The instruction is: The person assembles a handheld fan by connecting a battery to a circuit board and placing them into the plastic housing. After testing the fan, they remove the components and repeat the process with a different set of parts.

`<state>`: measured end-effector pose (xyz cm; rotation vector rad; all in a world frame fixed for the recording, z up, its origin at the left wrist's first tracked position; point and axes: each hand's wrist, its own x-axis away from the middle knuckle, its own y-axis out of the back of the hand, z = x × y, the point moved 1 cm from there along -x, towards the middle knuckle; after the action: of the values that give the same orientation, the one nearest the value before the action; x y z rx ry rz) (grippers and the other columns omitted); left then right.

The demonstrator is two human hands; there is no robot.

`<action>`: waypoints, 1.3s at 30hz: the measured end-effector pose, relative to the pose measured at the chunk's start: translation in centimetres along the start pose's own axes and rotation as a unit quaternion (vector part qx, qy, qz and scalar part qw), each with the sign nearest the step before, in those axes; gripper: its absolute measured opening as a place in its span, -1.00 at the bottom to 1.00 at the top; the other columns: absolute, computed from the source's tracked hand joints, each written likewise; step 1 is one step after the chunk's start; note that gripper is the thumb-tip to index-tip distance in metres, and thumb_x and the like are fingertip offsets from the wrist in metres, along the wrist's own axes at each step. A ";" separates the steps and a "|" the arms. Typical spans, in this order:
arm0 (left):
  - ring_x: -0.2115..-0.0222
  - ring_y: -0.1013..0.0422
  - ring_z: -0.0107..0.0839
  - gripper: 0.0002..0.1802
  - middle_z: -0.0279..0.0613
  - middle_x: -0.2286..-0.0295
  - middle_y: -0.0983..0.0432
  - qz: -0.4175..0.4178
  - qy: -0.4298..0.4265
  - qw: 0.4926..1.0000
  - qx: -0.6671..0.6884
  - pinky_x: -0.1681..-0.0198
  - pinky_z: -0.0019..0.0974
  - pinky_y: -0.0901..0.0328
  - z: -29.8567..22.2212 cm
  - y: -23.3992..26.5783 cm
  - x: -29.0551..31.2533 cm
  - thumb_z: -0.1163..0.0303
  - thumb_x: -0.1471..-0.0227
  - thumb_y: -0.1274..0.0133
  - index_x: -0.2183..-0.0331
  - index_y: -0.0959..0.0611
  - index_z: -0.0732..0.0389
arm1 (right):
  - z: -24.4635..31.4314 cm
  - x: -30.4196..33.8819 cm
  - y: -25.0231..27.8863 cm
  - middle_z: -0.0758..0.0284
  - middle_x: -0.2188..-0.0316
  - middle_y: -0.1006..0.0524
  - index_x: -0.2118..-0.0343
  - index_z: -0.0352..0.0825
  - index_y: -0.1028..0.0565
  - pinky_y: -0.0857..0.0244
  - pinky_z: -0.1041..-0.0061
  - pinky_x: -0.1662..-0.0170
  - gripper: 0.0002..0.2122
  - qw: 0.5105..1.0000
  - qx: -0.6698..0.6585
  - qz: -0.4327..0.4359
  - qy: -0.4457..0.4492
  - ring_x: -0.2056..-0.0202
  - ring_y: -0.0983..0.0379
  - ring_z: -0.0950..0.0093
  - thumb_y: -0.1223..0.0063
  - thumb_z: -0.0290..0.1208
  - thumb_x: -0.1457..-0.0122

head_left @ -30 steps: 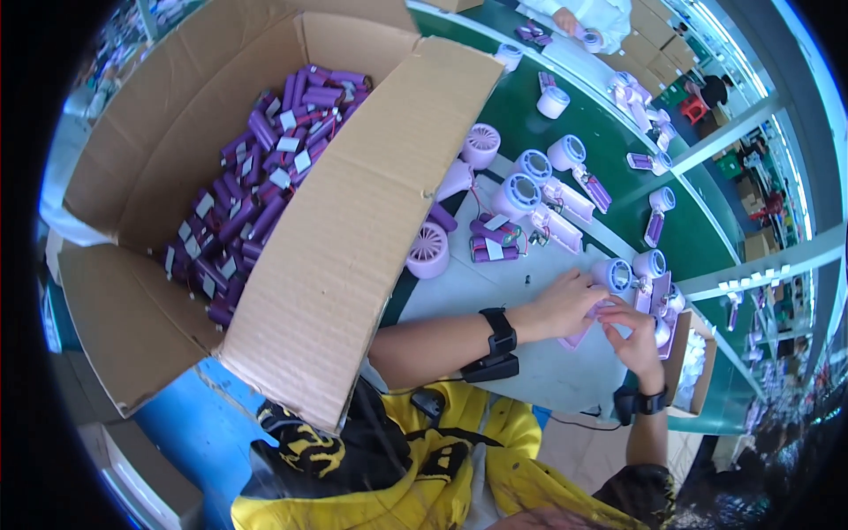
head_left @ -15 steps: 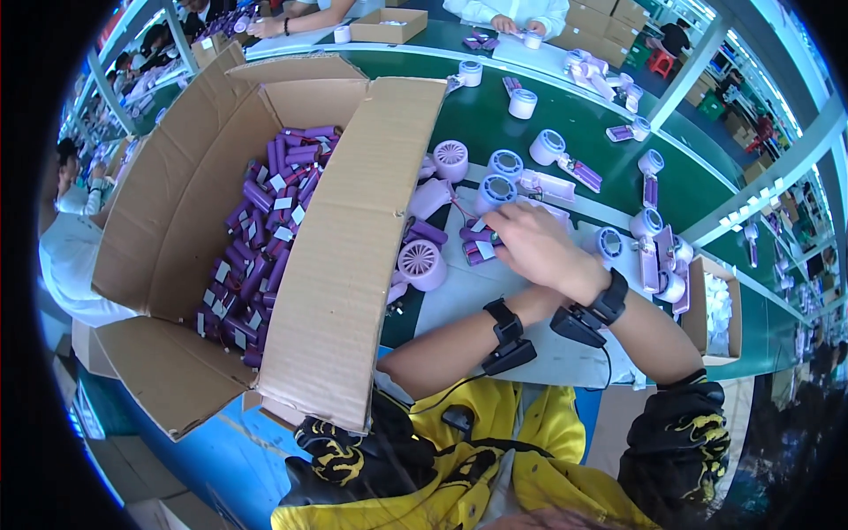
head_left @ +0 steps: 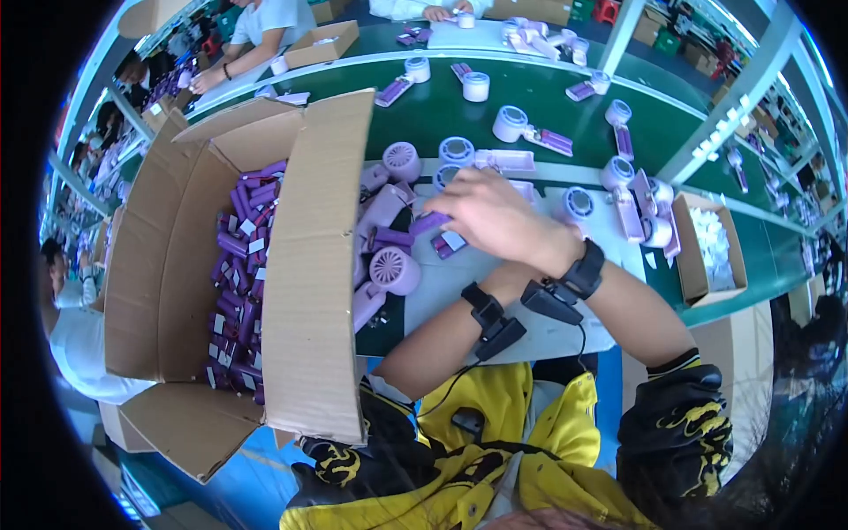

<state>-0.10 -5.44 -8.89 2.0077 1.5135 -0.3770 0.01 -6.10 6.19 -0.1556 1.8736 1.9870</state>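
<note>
My right hand [head_left: 490,216] reaches across my left wrist, its fingers closed on a purple battery cell [head_left: 430,222]. Just below that cell, a purple battery with a white label [head_left: 449,244] lies on the grey mat [head_left: 442,296]. My left hand [head_left: 514,279] shows only near the wrist; its fingers are hidden beneath my right hand and forearm. Beyond my right hand are round lilac fan heads [head_left: 456,150] and an open lilac handle shell [head_left: 505,160]. To its left are a pale lilac casing [head_left: 385,208] and a grilled fan head [head_left: 394,270].
A large open carton [head_left: 314,265] full of purple batteries [head_left: 237,283] stands on the left. A small box of white pieces [head_left: 709,243] is at the right. Several fan units [head_left: 511,124] lie on the green table [head_left: 565,110]. Metal posts [head_left: 733,97] rise at the right. Other people work across the table.
The view has shifted, so the carton and parts appear farther left. My right hand now has a purple battery cell raised from the mat, pointing toward the carton.
</note>
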 end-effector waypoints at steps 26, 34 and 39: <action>0.45 -0.40 -0.27 -0.66 -0.15 0.47 -0.45 0.090 0.202 0.964 -0.146 0.38 -0.24 -0.27 -4.1 3.9 -2.7 0.34 0.18 -0.32 0.47 -0.47 0.25 | -8.5 15.5 -1.9 0.32 0.48 -0.53 0.38 -0.39 -0.43 -0.34 0.54 0.35 -0.90 0.878 -0.265 -0.261 -0.302 0.43 -0.46 0.58 -0.13 -0.60 -0.05; 0.36 -0.47 -0.32 -0.68 -0.18 0.34 -0.50 0.062 0.234 0.968 -0.071 0.24 -0.29 -0.38 -8.0 5.0 -2.1 0.48 0.15 -0.31 0.31 -0.54 0.26 | -7.2 17.1 -1.4 0.29 0.52 -0.47 0.45 -0.36 -0.38 -0.30 0.52 0.37 -0.84 0.882 -0.321 -0.234 -0.254 0.46 -0.44 0.47 -0.17 -0.64 0.04; 0.32 -0.50 -0.28 -0.68 -0.16 0.32 -0.53 0.095 0.247 0.961 -0.082 0.20 -0.29 -0.40 -8.8 5.7 -2.2 0.51 0.14 -0.30 0.28 -0.55 0.27 | -7.0 16.9 -1.3 0.27 0.49 -0.48 0.47 -0.34 -0.37 -0.30 0.49 0.38 -0.79 0.893 -0.330 -0.231 -0.202 0.46 -0.43 0.37 -0.20 -0.65 0.13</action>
<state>3.52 -2.88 0.85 2.1850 1.5493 0.3460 -16.31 -9.34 -1.55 -0.3134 0.7634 2.0198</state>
